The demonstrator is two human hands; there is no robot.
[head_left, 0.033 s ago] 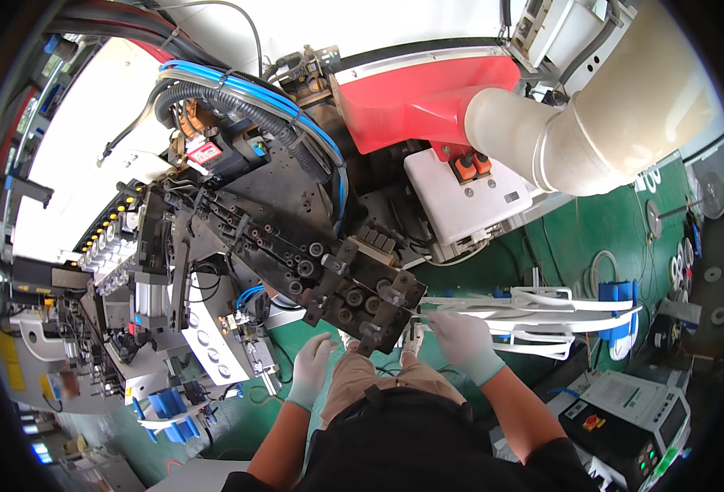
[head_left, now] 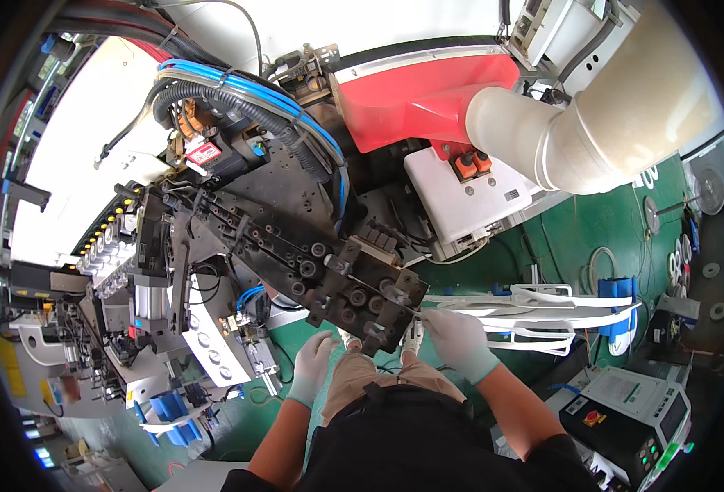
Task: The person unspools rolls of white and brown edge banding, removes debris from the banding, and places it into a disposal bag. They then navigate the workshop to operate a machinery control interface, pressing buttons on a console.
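White-gloved right hand (head_left: 458, 340) sits at the right edge of the dark steel roller block with round black rollers (head_left: 367, 299), fingers curled inward and pinched near a thin white strip or wire (head_left: 534, 307) that runs right from the block toward the white curved guide frame (head_left: 542, 328); whether the fingertips actually grip that strip cannot be told, too small. White-gloved left hand (head_left: 313, 365) hangs below the lower left corner of the roller block, fingers loosely bent and half open, holding nothing visible, near the block but apart from it. Roller block is tilted, mounted at the lower end of a long black perforated machine arm (head_left: 272, 238) that slants down from upper left. Above it, a bundle of blue hoses and black corrugated conduit (head_left: 247, 94) arcs over the machine. Red machine housing (head_left: 419, 94) at top centre, with a big cream-coloured round duct (head_left: 608, 115) just right of it. White box with two orange buttons (head_left: 464, 197) below the red housing, just above and right of the roller block. Left side: grey pneumatic valve blocks and a white panel with round holes (head_left: 210, 340), small blue clips (head_left: 165, 406) lower down. Green floor (head_left: 616, 230) on the right, a blue bracket (head_left: 616, 291) at the far end of the guide frame. Lower right: a white and black control unit with a red knob (head_left: 624, 414). Person's tan trousers (head_left: 362, 377) and dark shirt fill the bottom centre between both forearms.
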